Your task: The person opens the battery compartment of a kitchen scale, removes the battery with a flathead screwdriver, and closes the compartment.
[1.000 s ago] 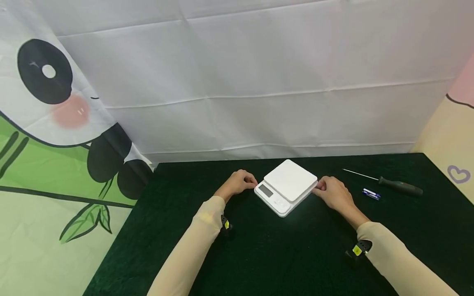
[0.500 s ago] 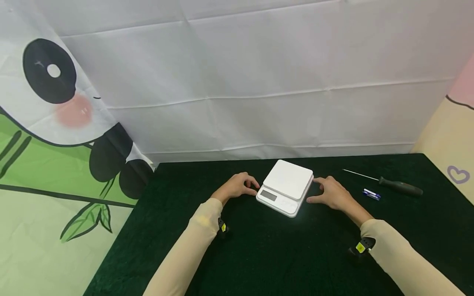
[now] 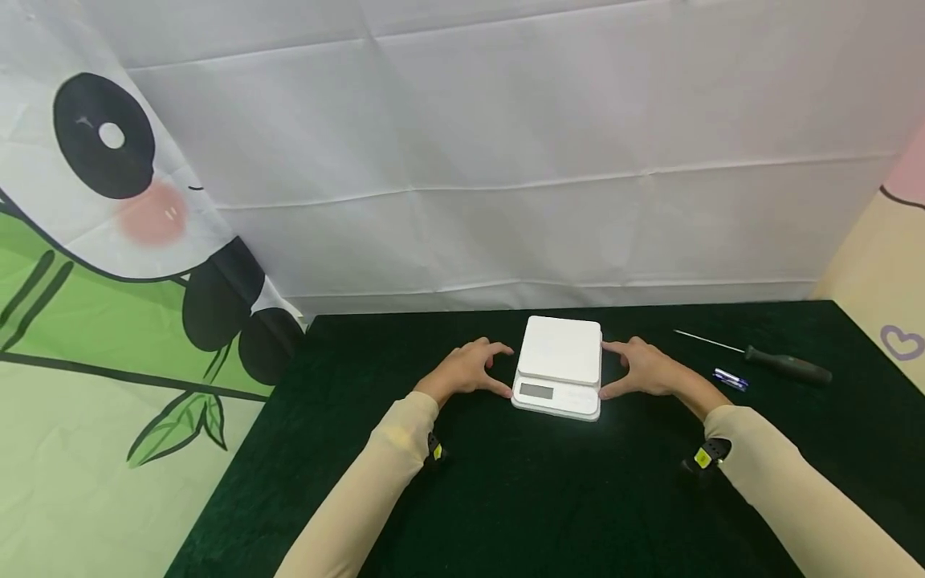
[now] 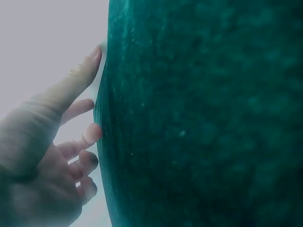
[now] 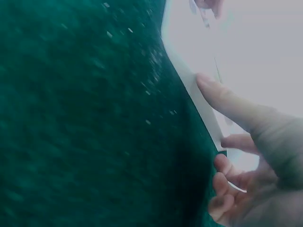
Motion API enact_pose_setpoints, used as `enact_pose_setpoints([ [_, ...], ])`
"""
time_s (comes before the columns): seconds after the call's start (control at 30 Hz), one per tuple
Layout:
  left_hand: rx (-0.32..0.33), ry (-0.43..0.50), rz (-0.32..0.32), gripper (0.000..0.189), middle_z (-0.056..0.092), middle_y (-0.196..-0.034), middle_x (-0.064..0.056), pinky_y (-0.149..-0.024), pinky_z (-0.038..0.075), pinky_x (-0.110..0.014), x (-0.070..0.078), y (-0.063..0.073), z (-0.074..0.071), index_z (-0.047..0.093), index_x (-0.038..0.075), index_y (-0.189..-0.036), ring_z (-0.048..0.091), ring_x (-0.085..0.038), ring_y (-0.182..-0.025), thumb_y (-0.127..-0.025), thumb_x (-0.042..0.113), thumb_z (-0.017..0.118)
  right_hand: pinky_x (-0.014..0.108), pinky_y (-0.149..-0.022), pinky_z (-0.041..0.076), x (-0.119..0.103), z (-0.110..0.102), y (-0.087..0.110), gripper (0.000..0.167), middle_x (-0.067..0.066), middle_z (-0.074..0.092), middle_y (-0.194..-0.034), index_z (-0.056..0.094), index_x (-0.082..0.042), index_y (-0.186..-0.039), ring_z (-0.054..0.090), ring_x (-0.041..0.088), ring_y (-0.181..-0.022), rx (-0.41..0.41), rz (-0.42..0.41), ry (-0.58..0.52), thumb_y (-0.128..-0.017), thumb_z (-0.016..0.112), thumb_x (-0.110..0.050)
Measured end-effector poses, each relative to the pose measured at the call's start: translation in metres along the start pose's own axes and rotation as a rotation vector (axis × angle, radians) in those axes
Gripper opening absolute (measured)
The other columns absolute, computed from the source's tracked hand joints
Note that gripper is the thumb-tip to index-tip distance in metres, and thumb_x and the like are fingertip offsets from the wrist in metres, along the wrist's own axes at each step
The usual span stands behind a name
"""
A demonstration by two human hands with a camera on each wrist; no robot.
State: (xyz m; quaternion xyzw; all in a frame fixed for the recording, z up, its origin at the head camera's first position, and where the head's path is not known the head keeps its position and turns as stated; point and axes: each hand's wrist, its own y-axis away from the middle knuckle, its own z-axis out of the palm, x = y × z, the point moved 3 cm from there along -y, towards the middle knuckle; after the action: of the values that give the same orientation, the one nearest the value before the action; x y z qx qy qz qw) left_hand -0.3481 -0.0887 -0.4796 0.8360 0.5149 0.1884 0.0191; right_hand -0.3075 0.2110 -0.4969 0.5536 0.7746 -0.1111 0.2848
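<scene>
A white kitchen scale (image 3: 560,353) with a small grey display lies flat on the dark green cloth, its display edge towards me. My left hand (image 3: 466,371) is at its left side, thumb and index finger spread apart; the thumb tip touches the scale's near left corner. On the opposite side is my right hand (image 3: 639,369), thumb and index finger also spread, both tips against the scale's right edge. The right wrist view shows the thumb (image 5: 227,99) along the white side wall. In the left wrist view, my left hand (image 4: 52,127) has its other fingers loosely bent.
To the right lie a screwdriver (image 3: 788,365) with a dark handle and a small blue-and-silver battery (image 3: 731,379). A white cloth backdrop (image 3: 462,201) hangs behind the table, and a printed cartoon sheet (image 3: 137,265) covers the left side.
The scale has turned clockwise from a diagonal angle to nearly square with me. Both hands have spread thumb and index finger wider along its sides. The screwdriver and battery stay put.
</scene>
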Motion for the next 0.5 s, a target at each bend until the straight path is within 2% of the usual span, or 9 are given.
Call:
enact_pose_setpoints([
  [0.2,-0.011,-0.079,-0.017,0.094,0.051,-0.108,-0.001,-0.082,0.038,-0.032,0.006,0.004,0.005,0.04,0.027,-0.149,0.047,-0.017,-0.094,-0.071,0.063,0.077,0.039,-0.075,0.046,0.003,-0.006,-0.008,0.109,0.026,0.044,-0.119,0.027,-0.003,-0.152,0.049,0.034,-0.101,-0.103,0.019,-0.008,-0.072,0.084,-0.049],
  [0.33,-0.024,-0.098,-0.022,0.097,0.05,-0.11,-0.003,-0.083,0.038,-0.033,0.01,0.006,0.008,0.038,0.028,-0.151,0.047,-0.018,-0.095,-0.07,0.065,0.077,0.043,-0.078,0.047,0.005,-0.008,-0.01,0.11,0.027,0.042,-0.121,0.024,-0.007,-0.154,0.048,0.036,-0.104,-0.159,0.028,-0.009,-0.072,0.084,-0.049],
  [0.5,-0.037,-0.103,-0.027,0.097,0.05,-0.121,-0.005,-0.086,0.039,-0.034,0.013,0.007,0.011,0.036,0.029,-0.151,0.046,-0.019,-0.1,-0.07,0.066,0.076,0.046,-0.08,0.046,0.008,-0.009,-0.011,0.11,0.028,0.041,-0.123,0.023,-0.009,-0.155,0.046,0.039,-0.106,-0.19,0.027,-0.023,-0.072,0.084,-0.048],
])
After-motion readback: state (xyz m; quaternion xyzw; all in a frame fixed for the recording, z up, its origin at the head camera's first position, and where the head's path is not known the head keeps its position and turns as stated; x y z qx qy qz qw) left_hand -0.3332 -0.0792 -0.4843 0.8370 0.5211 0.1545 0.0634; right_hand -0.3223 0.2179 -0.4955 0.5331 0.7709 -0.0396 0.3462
